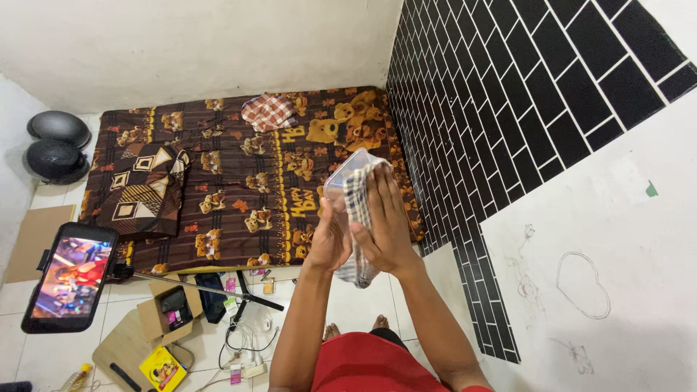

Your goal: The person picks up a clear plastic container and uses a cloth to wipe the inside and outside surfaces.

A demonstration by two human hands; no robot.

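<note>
My left hand (328,243) holds a clear plastic container (346,178) up in front of me. My right hand (386,221) presses a checked cloth (357,210) flat against the container's side, fingers spread over it. The cloth's lower end hangs down below my hands. Both hands are raised above a mattress (239,174) covered with a brown bear-print sheet.
A folded patterned blanket (145,189) and a checked cloth bundle (268,111) lie on the mattress. A phone on a stand (69,277) is at left. Two dark helmets (56,145), a cardboard box (165,312), cables and small items sit on the white floor. A black-tiled wall (508,109) stands at right.
</note>
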